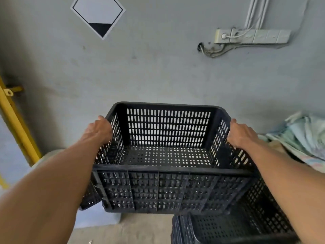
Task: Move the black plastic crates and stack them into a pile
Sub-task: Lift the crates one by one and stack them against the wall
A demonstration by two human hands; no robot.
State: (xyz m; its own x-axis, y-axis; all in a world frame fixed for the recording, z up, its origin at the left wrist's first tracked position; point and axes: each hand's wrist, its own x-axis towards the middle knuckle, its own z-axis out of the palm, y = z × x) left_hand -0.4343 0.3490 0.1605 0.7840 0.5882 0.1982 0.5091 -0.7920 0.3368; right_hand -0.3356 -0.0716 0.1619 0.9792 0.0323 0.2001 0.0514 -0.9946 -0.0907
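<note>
Grey wall point(158, 71) behind. Crate point(163, 173) held airborne, level for nesting: left hand point(99, 129) at 9, right hand point(241, 134) at 3, both clamped on end rims. Pile point(246, 224) at 5, below.

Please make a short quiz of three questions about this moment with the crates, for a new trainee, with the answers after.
1. True or false: both the left hand and the right hand grip the held crate by its short side walls.
2. What lies inside the held crate?
A. folded cloth
B. nothing
C. a power strip
3. Fill in the missing word: a second black crate sits lower in the view, toward the person's ___ side.

Key
1. True; each hand wraps over the top rim of one side wall.
2. B; the slotted floor shows bare. The cloth pile lies outside at the right, and the power strip hangs on the wall.
3. right.
</note>
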